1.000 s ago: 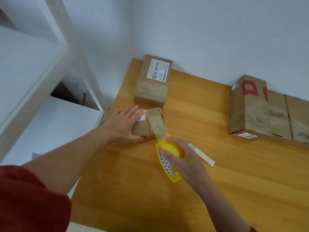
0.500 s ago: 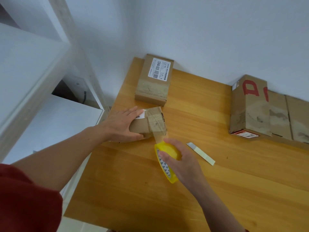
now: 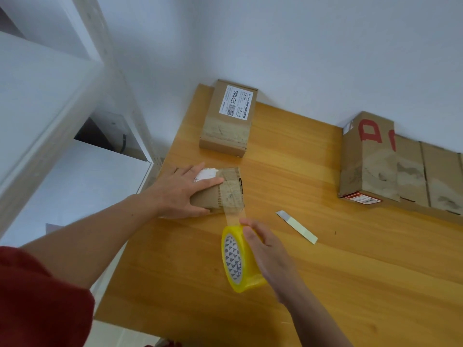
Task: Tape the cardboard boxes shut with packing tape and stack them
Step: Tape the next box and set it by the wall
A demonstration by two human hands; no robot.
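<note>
Two hands, left hand (image 3: 182, 194) flat on small box (image 3: 229, 195), right hand (image 3: 269, 255) grasping tape roll (image 3: 234, 262)

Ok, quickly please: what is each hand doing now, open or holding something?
Left hand: open, fingers flat, pressing on the small cardboard box.
Right hand: grips the yellow packing tape roll.

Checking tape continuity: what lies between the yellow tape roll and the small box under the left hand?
Head view: a clear tape strip joins the tape roll and the small box.
</note>
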